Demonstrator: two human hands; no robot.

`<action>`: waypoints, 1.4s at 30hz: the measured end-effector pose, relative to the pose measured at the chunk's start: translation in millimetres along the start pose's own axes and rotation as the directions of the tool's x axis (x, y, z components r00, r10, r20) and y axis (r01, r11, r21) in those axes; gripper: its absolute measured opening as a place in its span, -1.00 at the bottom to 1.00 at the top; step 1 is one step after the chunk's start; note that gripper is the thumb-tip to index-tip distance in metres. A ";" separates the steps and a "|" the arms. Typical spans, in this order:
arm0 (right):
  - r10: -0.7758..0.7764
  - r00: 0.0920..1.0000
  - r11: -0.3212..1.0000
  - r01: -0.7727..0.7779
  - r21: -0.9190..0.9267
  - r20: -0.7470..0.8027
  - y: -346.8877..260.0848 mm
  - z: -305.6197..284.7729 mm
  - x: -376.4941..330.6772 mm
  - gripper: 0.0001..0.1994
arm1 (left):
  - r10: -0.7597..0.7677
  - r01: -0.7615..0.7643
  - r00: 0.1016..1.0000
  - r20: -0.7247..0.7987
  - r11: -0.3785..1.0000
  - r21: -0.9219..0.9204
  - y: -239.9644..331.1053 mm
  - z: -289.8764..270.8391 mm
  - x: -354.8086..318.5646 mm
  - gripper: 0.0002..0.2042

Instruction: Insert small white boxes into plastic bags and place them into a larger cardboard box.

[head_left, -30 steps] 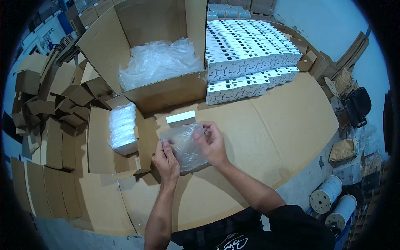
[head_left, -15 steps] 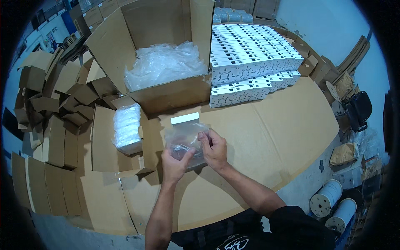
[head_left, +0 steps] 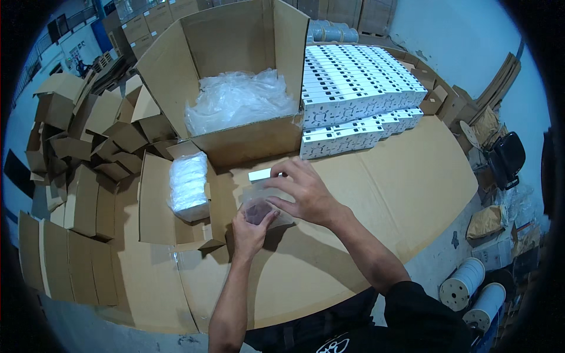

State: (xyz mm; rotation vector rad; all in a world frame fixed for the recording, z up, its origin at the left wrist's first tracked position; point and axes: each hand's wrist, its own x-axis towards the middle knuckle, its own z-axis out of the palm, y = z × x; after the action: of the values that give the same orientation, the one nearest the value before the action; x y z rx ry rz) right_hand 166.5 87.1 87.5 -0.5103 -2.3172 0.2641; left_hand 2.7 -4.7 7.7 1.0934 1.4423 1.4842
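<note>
Left grip (head_left: 250, 234) is pinched on a clear, thin plastic bag (head_left: 258, 213); right grip (head_left: 305, 191) is half open over it, can't tell if it's got hold of anything. Just past them sits a small white rectangular box (head_left: 258, 176), partly hidden by the right grip. Left of both, an open brown cardboard carton (head_left: 156, 212) holds a shiny plastic-wrapped bundle (head_left: 189, 185). Farther out, a big brown cardboard box (head_left: 253, 146) has crumpled clear plastic (head_left: 238, 100) heaped inside.

- White box (head_left: 259, 175): right end hidden behind the right grip (head_left: 306, 193).
- Clear bag (head_left: 256, 209): partly covered by the left grip (head_left: 248, 236).
- Large carton (head_left: 253, 143): cut off at the upper edge.
</note>
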 end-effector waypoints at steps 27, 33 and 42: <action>-0.068 0.830 0.934 -0.141 0.327 0.554 14.1 -16.0 57.2 -0.72 | -0.088 0.080 0.993 0.073 0.991 0.105 2.0 -15.0 5.8 -0.37; 0.121 0.946 0.814 -0.267 0.515 0.300 22.2 -5.9 50.7 -0.88 | -0.065 0.062 0.994 0.083 0.997 0.040 -0.5 -14.4 6.9 -0.43; 0.431 0.888 0.794 -0.289 0.535 -0.159 67.6 37.8 -17.9 -0.65 | -0.012 0.001 0.998 0.066 0.988 0.156 -1.1 -17.4 7.7 -0.46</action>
State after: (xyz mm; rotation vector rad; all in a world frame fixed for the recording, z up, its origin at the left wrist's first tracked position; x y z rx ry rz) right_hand 170.6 138.7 27.1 -0.6747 -1.7648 0.8994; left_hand -16.3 -3.0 7.3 1.2200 1.5338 1.3353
